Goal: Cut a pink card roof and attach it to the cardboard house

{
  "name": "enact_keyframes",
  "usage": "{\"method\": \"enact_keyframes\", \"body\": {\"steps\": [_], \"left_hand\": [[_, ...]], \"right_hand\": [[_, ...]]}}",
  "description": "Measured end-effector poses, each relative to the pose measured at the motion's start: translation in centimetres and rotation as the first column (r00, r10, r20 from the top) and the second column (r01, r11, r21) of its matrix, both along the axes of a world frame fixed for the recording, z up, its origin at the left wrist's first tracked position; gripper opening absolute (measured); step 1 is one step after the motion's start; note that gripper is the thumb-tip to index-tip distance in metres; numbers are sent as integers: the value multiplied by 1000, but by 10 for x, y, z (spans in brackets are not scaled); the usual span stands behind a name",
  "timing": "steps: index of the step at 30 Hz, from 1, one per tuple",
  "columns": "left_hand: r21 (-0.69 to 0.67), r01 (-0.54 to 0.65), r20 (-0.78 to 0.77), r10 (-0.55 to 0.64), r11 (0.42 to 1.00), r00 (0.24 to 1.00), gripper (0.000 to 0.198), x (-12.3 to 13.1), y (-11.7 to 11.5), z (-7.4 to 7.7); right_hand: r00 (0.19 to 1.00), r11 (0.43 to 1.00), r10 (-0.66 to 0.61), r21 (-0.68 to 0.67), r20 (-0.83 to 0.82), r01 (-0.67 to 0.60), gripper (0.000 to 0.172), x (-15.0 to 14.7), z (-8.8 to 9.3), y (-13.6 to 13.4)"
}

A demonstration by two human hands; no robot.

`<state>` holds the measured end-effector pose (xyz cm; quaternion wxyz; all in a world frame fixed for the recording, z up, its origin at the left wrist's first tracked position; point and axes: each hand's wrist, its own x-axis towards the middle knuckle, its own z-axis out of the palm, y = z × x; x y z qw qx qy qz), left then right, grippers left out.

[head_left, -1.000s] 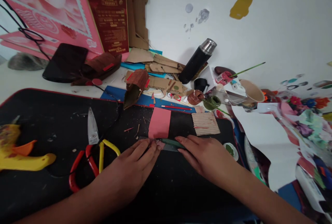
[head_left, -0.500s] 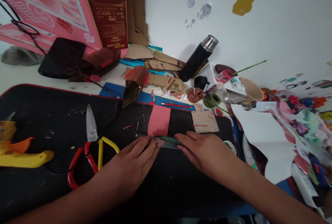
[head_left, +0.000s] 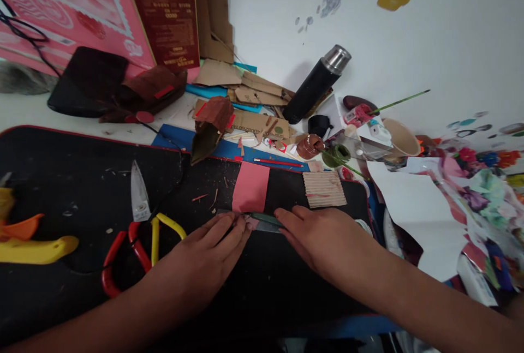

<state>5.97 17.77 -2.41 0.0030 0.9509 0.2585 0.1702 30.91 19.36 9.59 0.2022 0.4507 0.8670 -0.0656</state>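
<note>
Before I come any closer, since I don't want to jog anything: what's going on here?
Handwork over a black mat. The right hand holds a slim green tool, its far end close to the left hand, whose fingers rest on a clear strip at the near end of some pink paper. Whether the tool is cutting is too small to tell. The scissors lie to the left, and ridged cardboard lies beyond the right hand.
</note>
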Motion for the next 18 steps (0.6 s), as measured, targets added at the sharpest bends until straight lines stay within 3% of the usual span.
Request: {"method": "enact_keyframes", "body": {"steps": [12,18], "left_hand": [[-13,-5,-2,5,1000,1000,58,0,0,2],[-17,5,-35,-6,1000,999,62,-1,0,1]], "right_hand": [[999,999,37,11,5,-37,46,6,-1,-1],[999,998,32,51,-29,-31,38,13,-6,-5]]}}
